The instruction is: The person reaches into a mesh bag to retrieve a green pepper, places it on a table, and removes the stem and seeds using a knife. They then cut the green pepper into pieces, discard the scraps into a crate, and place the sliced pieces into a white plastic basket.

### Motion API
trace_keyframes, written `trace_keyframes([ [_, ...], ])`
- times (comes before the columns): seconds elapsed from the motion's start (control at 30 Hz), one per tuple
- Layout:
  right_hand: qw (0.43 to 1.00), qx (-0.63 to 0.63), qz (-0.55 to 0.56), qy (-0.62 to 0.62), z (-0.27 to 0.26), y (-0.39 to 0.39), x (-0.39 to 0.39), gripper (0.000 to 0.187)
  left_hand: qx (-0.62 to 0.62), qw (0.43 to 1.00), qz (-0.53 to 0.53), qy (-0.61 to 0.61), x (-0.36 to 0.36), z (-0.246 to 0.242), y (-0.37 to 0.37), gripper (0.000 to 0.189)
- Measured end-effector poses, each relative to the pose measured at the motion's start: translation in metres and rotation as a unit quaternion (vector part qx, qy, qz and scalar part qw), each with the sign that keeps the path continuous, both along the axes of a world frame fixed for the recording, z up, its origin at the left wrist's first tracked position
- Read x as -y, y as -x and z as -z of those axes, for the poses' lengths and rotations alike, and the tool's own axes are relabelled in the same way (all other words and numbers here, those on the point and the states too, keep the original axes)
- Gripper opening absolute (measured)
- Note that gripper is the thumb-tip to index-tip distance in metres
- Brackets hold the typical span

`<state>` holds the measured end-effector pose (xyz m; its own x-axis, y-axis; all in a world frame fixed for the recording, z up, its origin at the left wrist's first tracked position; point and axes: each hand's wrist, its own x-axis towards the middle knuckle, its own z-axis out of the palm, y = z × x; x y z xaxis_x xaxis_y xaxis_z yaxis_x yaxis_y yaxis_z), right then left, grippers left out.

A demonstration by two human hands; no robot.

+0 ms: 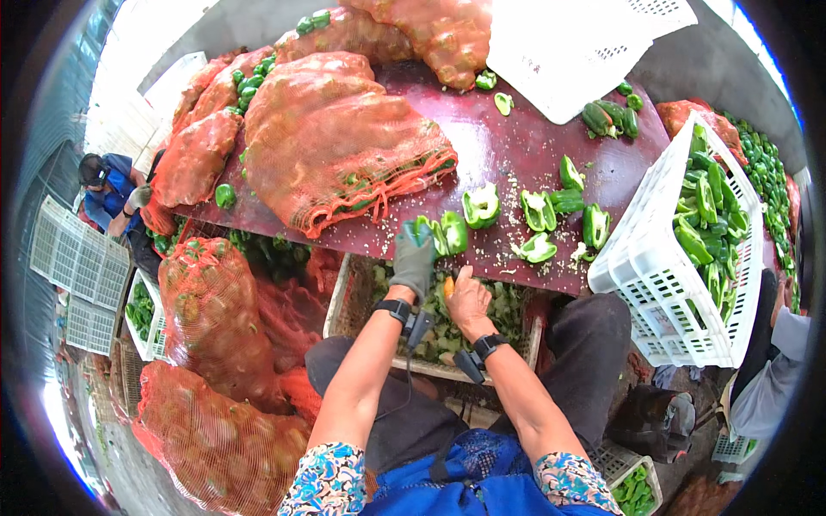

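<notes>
My left hand (413, 261), in a grey-green glove, holds a cut green bell pepper (454, 232) at the near edge of the dark red tabletop (413, 240). Its pale inside shows between the cut parts. Just right of it and lower, my bare right hand (468, 300) is closed around a small tool with an orange handle (448, 287); the blade, if any, cannot be made out. Several pepper halves lie to the right, among them an upright one (481, 206) and a hollowed one (538, 211), with seeds scattered around them.
A red mesh sack of peppers (342, 135) covers the table's left part. At right stands a tilted white crate (652, 284) of pepper halves. Below the edge, a crate (335, 309) holds cores and scraps. More sacks (213, 309) stand left, near another person (116, 187).
</notes>
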<state>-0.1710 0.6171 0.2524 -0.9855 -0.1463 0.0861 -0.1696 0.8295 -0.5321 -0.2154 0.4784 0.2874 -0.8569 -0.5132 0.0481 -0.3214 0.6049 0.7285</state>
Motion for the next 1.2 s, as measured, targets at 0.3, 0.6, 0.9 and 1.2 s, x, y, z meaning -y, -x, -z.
trace_keyframes([
  [0.3, 0.982, 0.091, 0.008, 0.164, -0.007, -0.011, -0.048, 0.031, -0.072, 0.931, -0.069, -0.352, 0.014, 0.011, 0.008, 0.036],
  [0.6, 0.977, -0.074, 0.010, 0.198, -0.021, -0.002, -0.056, 0.019, -0.058, 0.989, 0.081, -0.108, -0.013, 0.028, 0.049, 0.043],
  [0.9, 0.968, -0.057, -0.051, 0.238, -0.061, 0.017, -0.028, 0.021, 0.008, 0.974, 0.121, -0.189, 0.077, -0.055, -0.007, 0.043],
  [1.2, 0.974, -0.084, -0.036, 0.207, -0.008, 0.084, 0.019, 0.020, 0.182, 0.944, -0.146, -0.231, 0.302, -0.015, -0.180, 0.030],
])
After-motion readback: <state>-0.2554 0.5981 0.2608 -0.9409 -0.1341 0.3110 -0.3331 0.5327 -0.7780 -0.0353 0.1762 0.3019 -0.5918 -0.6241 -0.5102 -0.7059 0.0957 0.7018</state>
